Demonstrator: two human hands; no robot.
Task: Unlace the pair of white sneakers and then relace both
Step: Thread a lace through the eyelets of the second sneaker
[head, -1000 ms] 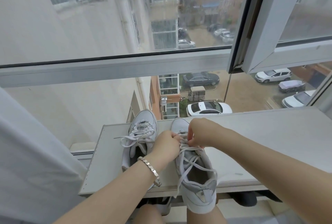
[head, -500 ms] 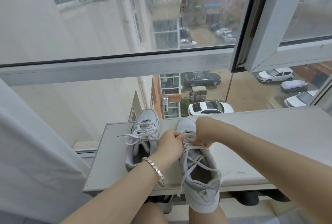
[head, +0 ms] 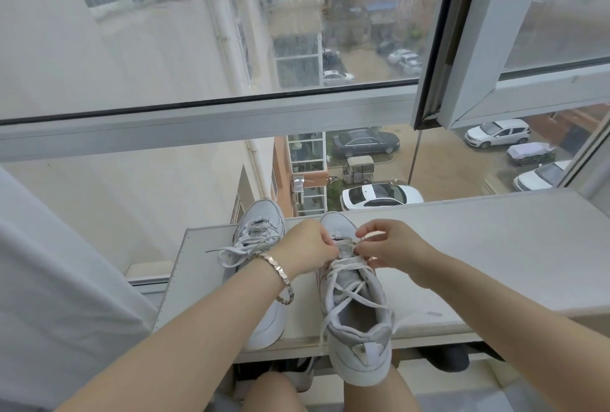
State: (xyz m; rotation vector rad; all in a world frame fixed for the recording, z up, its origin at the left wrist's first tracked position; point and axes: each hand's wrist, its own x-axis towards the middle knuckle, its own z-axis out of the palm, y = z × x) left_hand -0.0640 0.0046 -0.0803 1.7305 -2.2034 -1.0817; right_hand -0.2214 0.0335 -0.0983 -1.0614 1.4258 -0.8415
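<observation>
The left hand (head: 305, 251) and right hand (head: 392, 246) each pinched the lace (head: 345, 260) at the nearer white sneaker's (head: 358, 355) toe-end eyelets, seemingly to work it free.

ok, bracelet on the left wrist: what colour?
Silvery metallic; the bracelet shows best in the head view.

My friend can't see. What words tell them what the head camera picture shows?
The left hand and right hand pinch the lace near the toe of a white sneaker on a pale window ledge. A second white sneaker stands beside it, laces loose; parked cars show through the glass.
</observation>
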